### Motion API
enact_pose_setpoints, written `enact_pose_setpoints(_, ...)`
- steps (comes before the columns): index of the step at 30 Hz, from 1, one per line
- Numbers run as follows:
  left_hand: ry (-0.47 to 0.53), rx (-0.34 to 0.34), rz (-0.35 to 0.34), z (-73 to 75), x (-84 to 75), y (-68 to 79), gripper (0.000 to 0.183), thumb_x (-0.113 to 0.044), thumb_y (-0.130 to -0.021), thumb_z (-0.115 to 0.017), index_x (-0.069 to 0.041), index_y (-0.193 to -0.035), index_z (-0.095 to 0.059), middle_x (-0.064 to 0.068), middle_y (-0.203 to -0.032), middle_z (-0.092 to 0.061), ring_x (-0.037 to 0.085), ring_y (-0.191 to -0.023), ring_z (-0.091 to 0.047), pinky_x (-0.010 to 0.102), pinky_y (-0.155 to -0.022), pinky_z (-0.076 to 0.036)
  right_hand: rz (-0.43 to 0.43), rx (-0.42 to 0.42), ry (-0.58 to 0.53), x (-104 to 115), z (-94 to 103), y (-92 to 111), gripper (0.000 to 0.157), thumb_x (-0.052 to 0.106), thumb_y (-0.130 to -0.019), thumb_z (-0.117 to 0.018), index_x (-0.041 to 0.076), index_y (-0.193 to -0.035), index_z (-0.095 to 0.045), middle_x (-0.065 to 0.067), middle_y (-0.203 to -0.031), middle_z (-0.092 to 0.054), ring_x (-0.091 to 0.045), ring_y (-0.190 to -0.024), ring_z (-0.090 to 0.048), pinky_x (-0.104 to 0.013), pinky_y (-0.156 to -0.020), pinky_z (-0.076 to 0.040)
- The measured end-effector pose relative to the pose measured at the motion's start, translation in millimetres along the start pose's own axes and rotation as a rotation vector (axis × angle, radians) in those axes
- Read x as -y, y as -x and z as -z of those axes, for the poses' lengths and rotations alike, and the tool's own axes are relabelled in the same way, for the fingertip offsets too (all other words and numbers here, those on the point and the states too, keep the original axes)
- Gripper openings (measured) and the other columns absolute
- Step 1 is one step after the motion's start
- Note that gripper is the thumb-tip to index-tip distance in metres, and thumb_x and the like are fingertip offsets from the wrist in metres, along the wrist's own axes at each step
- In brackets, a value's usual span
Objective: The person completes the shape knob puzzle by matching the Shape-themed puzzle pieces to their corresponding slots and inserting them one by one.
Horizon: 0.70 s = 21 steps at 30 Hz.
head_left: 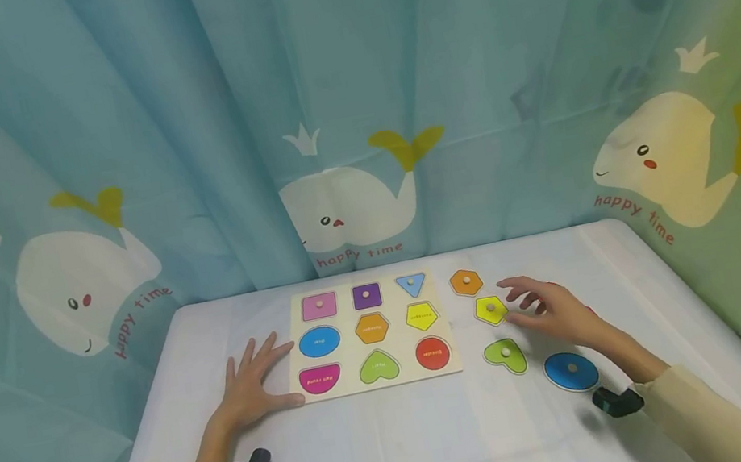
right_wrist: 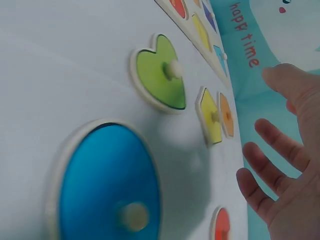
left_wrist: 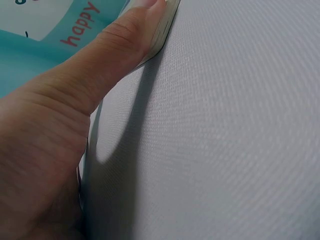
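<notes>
A cream wooden puzzle board (head_left: 405, 349) lies on the table. Its far row holds knobbed pieces: a pink rectangle (head_left: 330, 309), a purple square (head_left: 373, 301) and a light blue triangle (head_left: 403, 283). The nearer rows show coloured, printed recesses. My left hand (head_left: 250, 392) rests at the board's left edge, fingers spread, the thumb (left_wrist: 122, 42) against its near corner. With fingers loosely bent and holding nothing, my right hand (head_left: 555, 313) hovers just right of a yellow pentagon piece (head_left: 485, 316). A red piece (right_wrist: 220, 227) is mostly hidden behind that hand in the head view.
Right of the board lie an orange hexagon piece (head_left: 459, 284), a green heart piece (head_left: 512, 362) and a blue oval piece (head_left: 563, 382), each with a knob. A white cloth (head_left: 408, 453) covers the table. Whale-print curtains (head_left: 192, 130) hang behind it.
</notes>
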<state>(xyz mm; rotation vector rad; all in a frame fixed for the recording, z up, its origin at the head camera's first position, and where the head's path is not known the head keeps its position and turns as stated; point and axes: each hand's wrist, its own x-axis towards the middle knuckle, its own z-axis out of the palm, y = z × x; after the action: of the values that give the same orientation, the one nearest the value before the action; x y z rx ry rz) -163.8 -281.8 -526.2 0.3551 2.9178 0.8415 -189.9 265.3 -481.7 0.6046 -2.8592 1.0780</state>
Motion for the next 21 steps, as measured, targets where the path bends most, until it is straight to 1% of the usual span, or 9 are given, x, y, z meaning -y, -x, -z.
enact_pose_setpoints(3,-0.002,-0.005,-0.002,-0.6,0.4,-0.4,0.099,-0.054,-0.069,-0.089,-0.016,-0.152,-0.05,0.022,-0.166,-0.028,0.054,-0.152,-0.006,0.078,-0.113,0.007,-0.026,0.001,-0.016,-2.6,2.0,15.5,0.055,0.015,-0.091,-0.08,0.009,-0.141,-0.058,-0.012,-0.115,-0.071,-0.025,-0.096,-0.067,-0.041,-0.082,-0.06)
enact_pose_setpoints(7,-0.005,-0.006,-0.008,-2.0,1.8,-0.8,0.099,-0.055,-0.07,-0.088,-0.016,-0.152,-0.05,0.022,-0.165,-0.028,0.054,-0.152,-0.007,0.079,-0.113,0.006,-0.067,-0.005,-0.039,-7.5,2.9,36.0,0.056,0.017,-0.091,-0.08,0.009,-0.141,-0.057,-0.012,-0.116,-0.07,-0.028,-0.1,-0.066,-0.033,-0.082,-0.06)
enact_pose_setpoints(9,-0.005,-0.003,-0.006,-2.4,2.2,-1.0,0.099,-0.055,-0.07,-0.088,-0.016,-0.152,-0.049,0.021,-0.166,-0.028,0.054,-0.152,-0.007,0.078,-0.113,0.007,-0.084,-0.022,-0.036,-10.7,3.1,46.2,0.057,0.018,-0.09,-0.081,0.009,-0.14,-0.057,-0.011,-0.116,-0.07,-0.028,-0.1,-0.066,-0.029,-0.081,-0.059)
enact_pose_setpoints(14,-0.009,0.002,-0.002,-1.0,2.2,-1.1,0.099,-0.054,-0.07,-0.089,-0.017,-0.153,-0.049,0.021,-0.166,-0.027,0.053,-0.152,-0.006,0.078,-0.114,0.008,-0.126,-0.079,-0.025,-18.8,2.7,70.6,0.056,0.02,-0.088,-0.083,0.011,-0.138,-0.06,-0.008,-0.114,-0.071,-0.025,-0.099,-0.066,-0.025,-0.08,-0.057)
enact_pose_setpoints(17,-0.009,0.002,0.0,-0.4,2.1,-1.5,0.099,-0.053,-0.069,-0.089,-0.017,-0.153,-0.049,0.021,-0.166,-0.027,0.054,-0.152,-0.006,0.078,-0.113,0.007,-0.128,-0.097,-0.027,-23.8,0.9,83.5,0.056,0.019,-0.086,-0.085,0.012,-0.137,-0.062,-0.006,-0.112,-0.072,-0.023,-0.096,-0.067,-0.022,-0.08,-0.057)
enact_pose_setpoints(21,-0.003,0.009,0.01,-0.7,2.3,-1.9,0.1,-0.053,-0.069,-0.089,-0.016,-0.153,-0.048,0.021,-0.166,-0.026,0.054,-0.152,-0.005,0.078,-0.113,0.008,-0.112,-0.126,-0.026,-30.8,-2.5,95.6,0.055,0.017,-0.084,-0.086,0.013,-0.134,-0.063,-0.003,-0.112,-0.072,-0.016,-0.094,-0.069,-0.017,-0.081,-0.055)
